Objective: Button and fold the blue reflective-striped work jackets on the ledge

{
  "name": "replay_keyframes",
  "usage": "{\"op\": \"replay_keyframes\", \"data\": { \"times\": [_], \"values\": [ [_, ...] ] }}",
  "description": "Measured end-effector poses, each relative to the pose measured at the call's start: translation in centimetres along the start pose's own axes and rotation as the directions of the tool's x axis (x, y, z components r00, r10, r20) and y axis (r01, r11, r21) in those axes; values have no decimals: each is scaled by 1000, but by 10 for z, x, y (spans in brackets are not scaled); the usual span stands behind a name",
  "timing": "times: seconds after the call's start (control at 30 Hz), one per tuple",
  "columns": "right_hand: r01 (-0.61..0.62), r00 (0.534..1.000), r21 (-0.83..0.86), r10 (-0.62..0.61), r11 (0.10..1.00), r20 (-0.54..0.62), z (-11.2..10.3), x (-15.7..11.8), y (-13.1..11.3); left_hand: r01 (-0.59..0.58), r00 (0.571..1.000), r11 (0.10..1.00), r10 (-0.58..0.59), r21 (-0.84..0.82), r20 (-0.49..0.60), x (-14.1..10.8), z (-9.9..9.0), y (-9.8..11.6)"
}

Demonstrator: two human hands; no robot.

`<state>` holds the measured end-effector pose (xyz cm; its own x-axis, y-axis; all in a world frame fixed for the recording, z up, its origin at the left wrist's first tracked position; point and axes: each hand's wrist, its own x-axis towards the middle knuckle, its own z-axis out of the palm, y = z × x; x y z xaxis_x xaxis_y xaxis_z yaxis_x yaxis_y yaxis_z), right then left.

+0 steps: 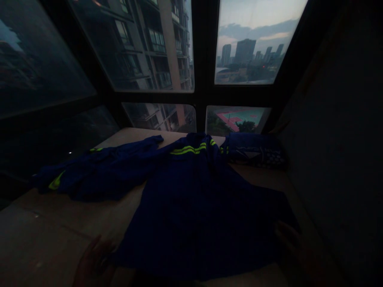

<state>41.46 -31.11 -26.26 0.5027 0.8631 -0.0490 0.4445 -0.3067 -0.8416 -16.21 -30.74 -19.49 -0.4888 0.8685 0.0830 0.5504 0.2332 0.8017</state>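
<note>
A dark blue jacket (191, 207) with yellow-green reflective stripes lies spread out, its collar toward the window and its hem toward me. My left hand (94, 259) is at the jacket's lower left corner, fingers apart; dim light hides whether it touches the cloth. On the lower right edge of the jacket rests my right hand (290, 239), its fingers stretched out over the fabric. To the left lies a second blue garment (101, 175), crumpled, with similar yellow-green bands. A sleeve of the spread jacket reaches toward it.
The pale board surface (54, 223) carries the clothes. A dark blue rolled or folded bundle with white print (254, 151) sits at the back right. Dark window frames (205, 79) rise behind, and a wall (338, 151) stands on the right. The room is very dim.
</note>
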Motion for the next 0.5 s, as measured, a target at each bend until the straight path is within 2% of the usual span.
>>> {"op": "replay_keyframes", "data": {
  "times": [0.1, 0.2, 0.27, 0.3, 0.43, 0.5],
  "values": [
    [-15, 998, 37, 12, 999, 69, 6, -7, -6, 22, 997, 985, -34, 171, 67, -3, 6, 13],
    [-34, 995, 63, 28, 997, 93, 4, -12, -11, -179, 977, 908, 117, 380, 180, -2, 10, 9],
    [-25, 997, 33, 22, 999, 72, -2, -13, -12, -314, 943, 855, 233, 412, 236, 1, 9, -1],
    [-22, 998, 12, 21, 1000, 62, -6, -13, -12, -345, 933, 842, 259, 416, 249, 2, 7, -8],
    [-51, 998, -70, 53, 996, 34, -26, -12, -7, -342, 938, 830, 276, 440, 208, 12, -6, -36],
    [-46, 999, -101, 47, 994, -2, -32, -13, -3, -290, 957, 851, 247, 438, 154, 18, -10, -45]
  ]
}}
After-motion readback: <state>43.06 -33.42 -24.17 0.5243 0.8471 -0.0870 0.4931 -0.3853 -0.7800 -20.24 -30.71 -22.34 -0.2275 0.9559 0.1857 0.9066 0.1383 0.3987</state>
